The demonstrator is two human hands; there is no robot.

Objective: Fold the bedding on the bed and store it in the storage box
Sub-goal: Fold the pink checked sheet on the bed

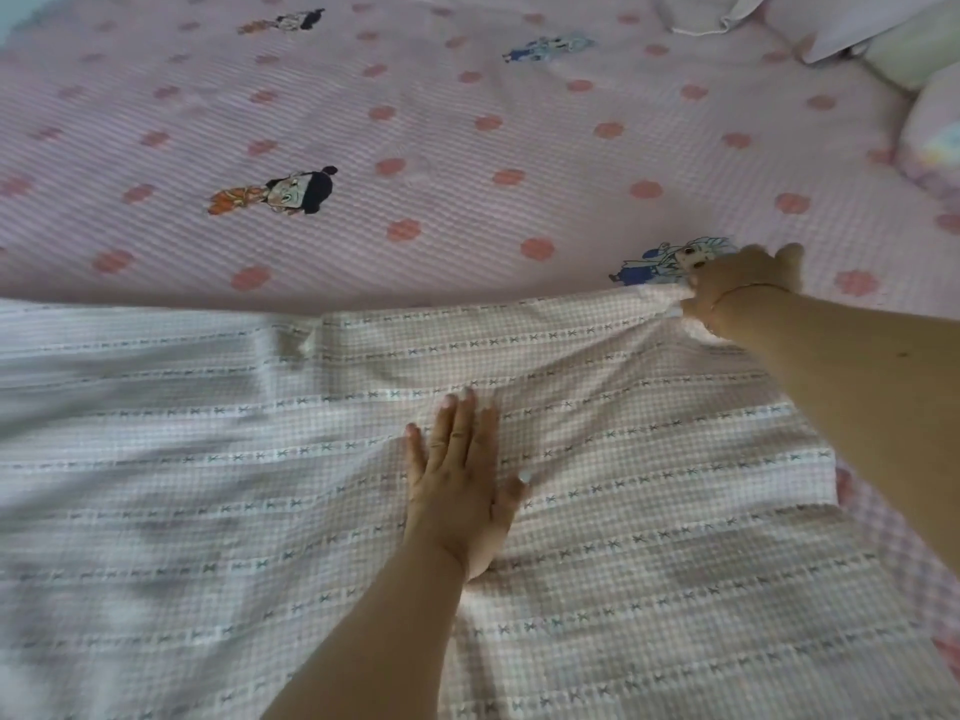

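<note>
Two hands work one cloth. The right hand (737,283) has its grip clenched on the far edge of the pale pink-and-white checked bedding with rows of small grey crosses (623,511), pinching a bunch of fabric near the cloth's far right corner, so that creases fan out from the pinch toward the near left. The left hand (462,485) lies flat, fingers straight and together, pressing down on the middle of the same bedding; it grasps nothing.

That bedding lies spread over the near half of the bed, its long axis running left to right, its far edge a fairly straight line across the view. Beyond it shows the pink quilted bed cover with coral dots and cartoon figures (415,122), and pale pillows (883,39) are piled at the far right.

The flat hand sits near and left of the pinch, so it likely anchors the fold while the right hand, nearer the corner, carries the edge. No storage box is in view.
</note>
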